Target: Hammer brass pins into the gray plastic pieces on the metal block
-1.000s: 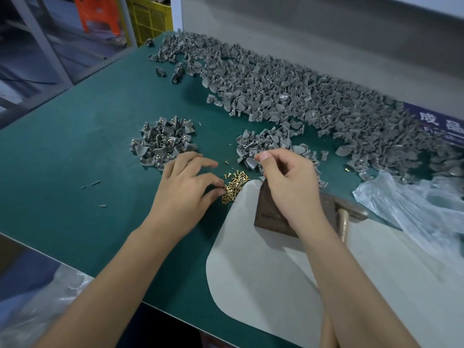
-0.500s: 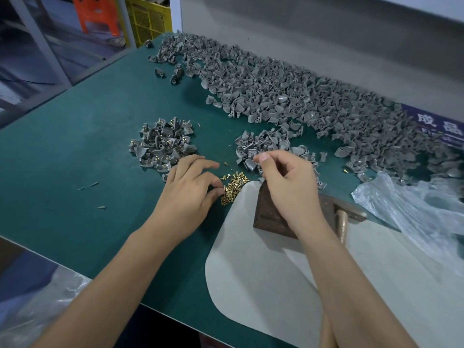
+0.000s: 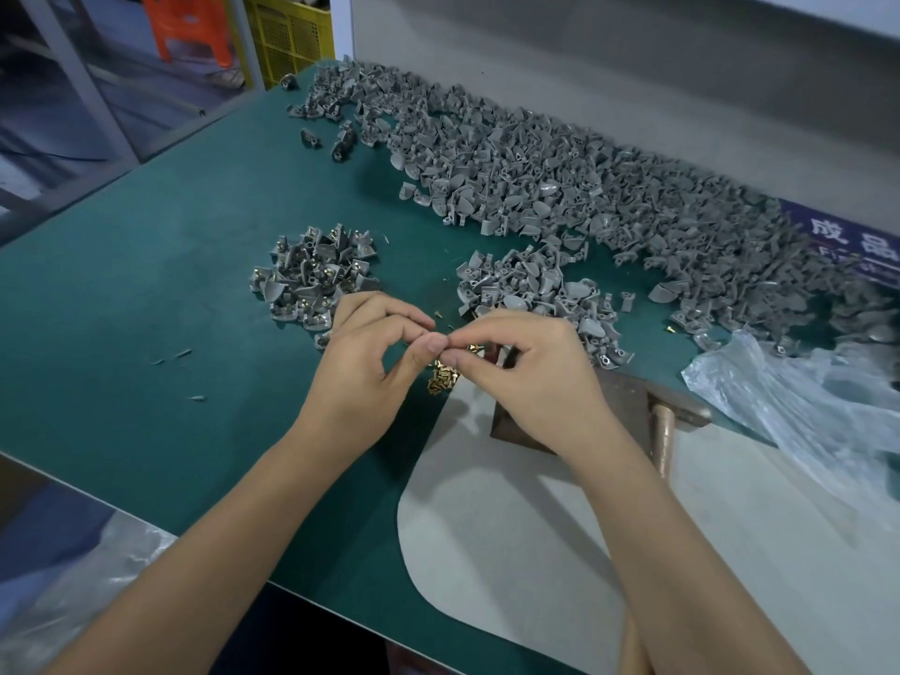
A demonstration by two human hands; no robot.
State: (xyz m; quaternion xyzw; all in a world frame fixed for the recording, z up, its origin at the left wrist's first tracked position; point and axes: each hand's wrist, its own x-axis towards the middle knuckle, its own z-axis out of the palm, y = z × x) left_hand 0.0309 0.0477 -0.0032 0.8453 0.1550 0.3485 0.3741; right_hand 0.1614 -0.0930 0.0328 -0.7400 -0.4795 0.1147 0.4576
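Observation:
My left hand (image 3: 370, 362) and my right hand (image 3: 531, 377) meet fingertip to fingertip just above the small heap of brass pins (image 3: 440, 380) on the green table. The left thumb and fingers pinch what seems to be a brass pin. The right hand's curled fingers pinch a gray plastic piece that they almost wholly hide. The rusty metal block (image 3: 628, 401) lies under and behind my right hand, on the white mat (image 3: 511, 552). A hammer (image 3: 663, 438) with a wooden handle leans at the block's right side, untouched.
A little pile of gray pieces with brass pins in them (image 3: 316, 275) lies left of my hands. A pile of gray pieces without pins (image 3: 526, 285) sits behind them, and a long heap (image 3: 584, 187) runs along the wall. A crumpled clear plastic bag (image 3: 803, 397) is at right.
My left hand lifted off the pin heap and moved right. My right hand came down and left from the gray pile, so the fingertips now touch.

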